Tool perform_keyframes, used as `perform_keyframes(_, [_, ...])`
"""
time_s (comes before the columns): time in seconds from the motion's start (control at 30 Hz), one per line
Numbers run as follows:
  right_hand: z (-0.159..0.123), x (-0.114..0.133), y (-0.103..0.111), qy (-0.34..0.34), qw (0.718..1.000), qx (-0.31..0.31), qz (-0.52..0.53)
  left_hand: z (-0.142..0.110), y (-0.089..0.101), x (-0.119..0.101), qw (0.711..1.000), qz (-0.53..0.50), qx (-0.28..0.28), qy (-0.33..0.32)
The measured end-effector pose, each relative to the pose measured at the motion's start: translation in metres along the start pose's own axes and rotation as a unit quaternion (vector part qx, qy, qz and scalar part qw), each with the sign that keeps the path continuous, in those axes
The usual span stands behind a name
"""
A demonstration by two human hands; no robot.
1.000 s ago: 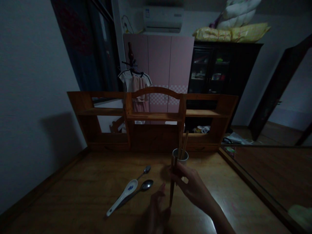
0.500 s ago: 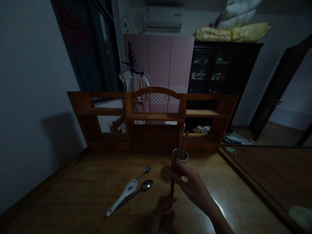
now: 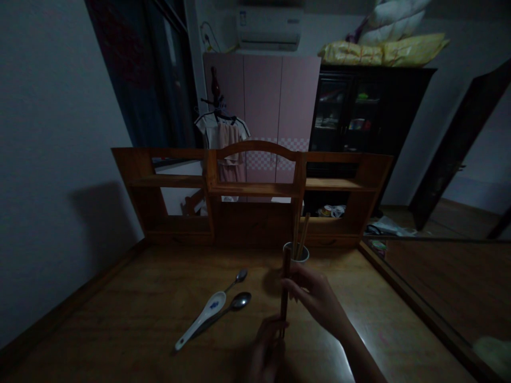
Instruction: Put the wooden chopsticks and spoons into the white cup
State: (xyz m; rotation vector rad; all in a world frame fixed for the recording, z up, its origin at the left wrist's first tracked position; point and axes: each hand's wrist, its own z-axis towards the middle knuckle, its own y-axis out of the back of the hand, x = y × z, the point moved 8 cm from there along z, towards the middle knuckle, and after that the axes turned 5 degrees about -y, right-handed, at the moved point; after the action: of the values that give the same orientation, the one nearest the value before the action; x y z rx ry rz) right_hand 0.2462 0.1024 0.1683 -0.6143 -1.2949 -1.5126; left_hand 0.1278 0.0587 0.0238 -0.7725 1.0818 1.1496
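My right hand [image 3: 317, 300] grips a pair of dark chopsticks [image 3: 285, 282] near their upper half, holding them almost upright just left of a white cup [image 3: 296, 253]. My left hand [image 3: 265, 351] pinches the chopsticks' lower ends close to the wooden table [image 3: 131, 324]. Two more chopsticks [image 3: 300, 236] stand inside the cup, leaning a little right. Left of my hands lie a white ceramic spoon [image 3: 203, 316] with a blue mark, a large metal spoon [image 3: 235, 303] and a small metal spoon [image 3: 237, 277].
A low wooden shelf unit [image 3: 255, 189] runs along the table's far edge. Behind it stand a pink wardrobe [image 3: 261, 106], hanging clothes [image 3: 223, 135] and a dark glass cabinet [image 3: 359, 117]. The room is dim. A raised table rim [image 3: 419, 308] runs along the right side.
The chopsticks have swung from slanted to nearly upright. My left hand has closed on their lower ends, and my right hand has lifted slightly toward the cup.
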Motion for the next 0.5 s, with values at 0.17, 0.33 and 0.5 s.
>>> perform_keyframes(0.17, [0.0013, -0.0024, 0.0004, -0.007, 1.000, 0.010, 0.019, -0.0005, -0.0009, 0.0050, 1.000, -0.015, 0.010, -0.004])
perform_keyframes(0.33, [0.0019, -0.0028, 0.0027, -0.007, 0.999, 0.014, 0.045, -0.0008, -0.0029, 0.0035, 1.000, -0.025, 0.015, 0.008])
perform_keyframes(0.5, [0.0002, -0.0089, 0.0023, -0.031, 0.997, 0.029, 0.070, -0.0024, -0.0038, 0.0015, 1.000, -0.015, 0.009, 0.023])
